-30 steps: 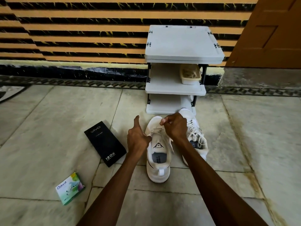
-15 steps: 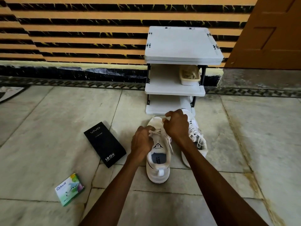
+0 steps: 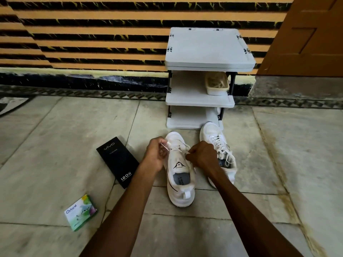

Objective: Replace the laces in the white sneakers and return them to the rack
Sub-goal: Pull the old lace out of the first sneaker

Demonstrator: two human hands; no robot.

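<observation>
both of my hands are working on the speed sneaker (image 3: 181, 196), which lies on the floor straight in front of the shoe rack (image 3: 209, 47), toe pointing at the bottom shelf. a second ago my left hand (image 3: 155, 155) was beside the shoe with the thumb up and held nothing. now its fingers pinch a lace (image 3: 164, 146) end, drawn out sideways and level with the shoe's upper eyelets. my right hand (image 3: 202, 154) has come back from the toe end, nearer the rack, to the tongue. its fingers are curled tight where the other run of the lace crosses, and i judge it is gripping that run, though the knuckles hide the contact.

that pull-back has uncovered the second sneaker (image 3: 213, 135), which stands just right of the first with its toe touching or nearly touching the rack's bottom shelf. it looks fully laced, with the ends lying loose.

so i read this as one crossing being drawn snug on the first shoe. the lacing is under way, not tied off, and neither shoe is on the rack yet.

a shallow tray (image 3: 216, 89) sits on the rack's middle shelf. left of the rack on the floor lie a black vivo box (image 3: 118, 160) and, further out, an odonil packet (image 3: 80, 212).
</observation>
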